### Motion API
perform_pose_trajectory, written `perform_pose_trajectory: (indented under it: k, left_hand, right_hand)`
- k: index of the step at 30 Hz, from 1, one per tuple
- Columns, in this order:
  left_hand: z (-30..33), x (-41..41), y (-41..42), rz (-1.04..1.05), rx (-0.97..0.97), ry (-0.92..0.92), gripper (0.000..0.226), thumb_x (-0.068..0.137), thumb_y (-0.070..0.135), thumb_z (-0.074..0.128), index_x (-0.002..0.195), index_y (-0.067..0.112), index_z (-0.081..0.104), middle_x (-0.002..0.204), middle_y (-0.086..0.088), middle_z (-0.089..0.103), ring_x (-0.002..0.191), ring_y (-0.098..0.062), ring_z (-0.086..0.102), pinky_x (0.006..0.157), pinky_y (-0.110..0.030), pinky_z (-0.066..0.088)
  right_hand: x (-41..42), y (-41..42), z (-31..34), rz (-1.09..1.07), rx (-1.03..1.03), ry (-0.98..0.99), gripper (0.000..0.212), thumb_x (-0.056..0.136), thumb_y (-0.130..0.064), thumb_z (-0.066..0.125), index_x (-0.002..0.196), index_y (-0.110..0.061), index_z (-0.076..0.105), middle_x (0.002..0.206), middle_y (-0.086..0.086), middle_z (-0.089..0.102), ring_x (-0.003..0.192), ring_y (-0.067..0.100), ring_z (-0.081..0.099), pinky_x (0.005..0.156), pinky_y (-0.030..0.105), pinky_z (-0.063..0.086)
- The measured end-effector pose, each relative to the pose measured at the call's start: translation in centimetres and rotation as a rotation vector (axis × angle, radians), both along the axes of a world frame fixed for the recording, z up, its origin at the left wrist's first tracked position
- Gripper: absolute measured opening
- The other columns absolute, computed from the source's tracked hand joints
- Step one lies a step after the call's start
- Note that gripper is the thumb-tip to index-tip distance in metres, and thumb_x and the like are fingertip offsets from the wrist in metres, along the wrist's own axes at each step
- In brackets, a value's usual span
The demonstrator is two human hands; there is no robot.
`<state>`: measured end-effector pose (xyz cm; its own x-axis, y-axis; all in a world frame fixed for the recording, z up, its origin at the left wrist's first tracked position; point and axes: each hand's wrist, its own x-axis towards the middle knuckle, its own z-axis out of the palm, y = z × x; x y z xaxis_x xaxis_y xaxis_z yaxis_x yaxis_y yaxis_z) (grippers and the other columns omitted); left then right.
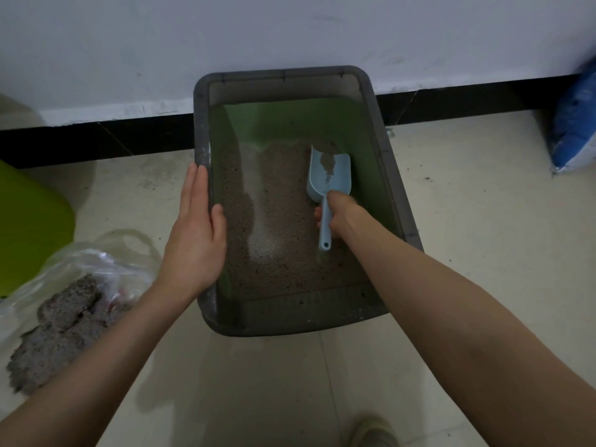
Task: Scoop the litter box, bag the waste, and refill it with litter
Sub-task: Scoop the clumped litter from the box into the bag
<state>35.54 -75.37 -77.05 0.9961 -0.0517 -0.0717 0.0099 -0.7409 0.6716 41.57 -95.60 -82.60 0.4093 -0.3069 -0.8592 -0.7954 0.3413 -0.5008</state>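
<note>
Tiled floor (451, 204) bears litter box (395, 175); left hand (196, 227), fingers straight, presses its nine-o'clock rim; right hand (342, 216) grips blue scoop (327, 179).

1. This looks like a room in a home, at floor level, though little of it shows.
2. Pale floor tiles (467, 221) meet a white wall (290, 33) with a black skirting strip (96, 140).
3. A cat's litter box (396, 188) stands against the wall.
</note>
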Motion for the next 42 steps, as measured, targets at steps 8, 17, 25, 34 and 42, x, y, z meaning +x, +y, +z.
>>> perform_pose_trajectory:
  k: [8,17,25,34,42]
  left_hand:
    - [0.1,-0.1,-0.2,0.006,-0.011,0.007,0.055,0.100,0.021,0.029,0.149,0.020,0.004,0.158,0.009,-0.002,0.128,0.013,-0.001,0.100,0.000,0.000]
    - [0.0,0.0,-0.2,0.015,-0.011,0.003,0.055,0.100,0.021,0.029,0.149,0.021,0.004,0.157,0.010,-0.002,0.127,0.015,-0.001,0.086,0.014,-0.004]
    - [0.0,0.0,-0.2,0.013,-0.019,-0.005,0.055,0.100,0.021,0.030,0.149,0.021,0.005,0.157,0.009,-0.001,0.130,0.013,-0.001,0.087,0.014,-0.004]
    - [0.0,-0.1,-0.3,0.021,-0.036,0.003,0.056,0.100,0.021,0.030,0.149,0.024,0.003,0.157,0.013,-0.003,0.128,0.016,-0.002,0.086,0.014,-0.003]
    - [-0.1,-0.2,-0.3,0.022,-0.033,-0.001,0.056,0.099,0.022,0.030,0.149,0.024,0.004,0.157,0.013,-0.003,0.127,0.017,-0.002,0.085,0.015,-0.003]
  right_hand:
    - [1.7,-0.5,-0.5,-0.028,-0.003,-0.021,0.037,0.099,-0.024,0.041,0.130,-0.004,0.045,0.074,0.007,0.050,0.064,0.014,0.049,0.076,0.030,0.045]
    - [2.3,-1.4,-1.2,0.004,-0.133,-0.025,0.034,0.098,-0.020,0.042,0.125,-0.002,0.052,0.070,0.006,0.049,0.057,0.013,0.046,0.050,0.024,0.039]
    - [2.2,-0.8,-2.2,-0.030,-0.195,-0.103,0.040,0.097,-0.020,0.044,0.130,0.001,0.048,0.093,0.010,0.061,0.061,0.014,0.049,0.048,0.021,0.037]
    - [1.6,-1.2,-3.7,0.027,-0.336,-0.133,0.041,0.098,-0.030,0.043,0.122,0.001,0.054,0.118,0.016,0.063,0.106,0.029,0.061,0.086,0.036,0.051]
    - [1.1,-1.2,-3.4,0.013,-0.314,-0.281,0.037,0.100,-0.028,0.039,0.117,0.000,0.057,0.116,0.017,0.062,0.087,0.018,0.054,0.058,0.019,0.040]
